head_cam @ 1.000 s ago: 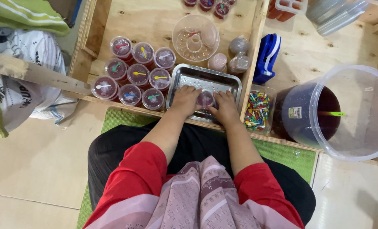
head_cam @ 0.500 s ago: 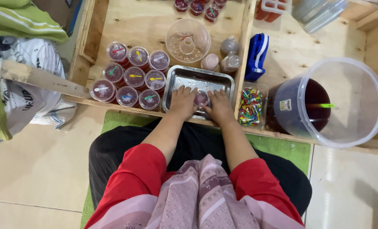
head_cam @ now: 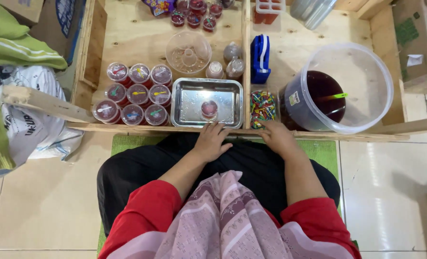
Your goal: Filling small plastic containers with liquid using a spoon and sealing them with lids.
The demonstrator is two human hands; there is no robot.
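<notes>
Head view. Left hand point(head_cam: 212, 142): fingers loosely spread, empty, tips at the near wooden edge just below the metal tray point(head_cam: 184, 112). Right hand point(head_cam: 278, 138): fingers relaxed and open, holding nothing, resting at the same edge below the box of coloured picks point(head_cam: 263, 108). Small red-filled cup point(head_cam: 209, 108): stands alone in the tray's middle, apart from both hands. Sealed red cups point(head_cam: 134, 94): clustered left of the tray. Clear bucket of dark liquid point(head_cam: 340, 86): far right.
</notes>
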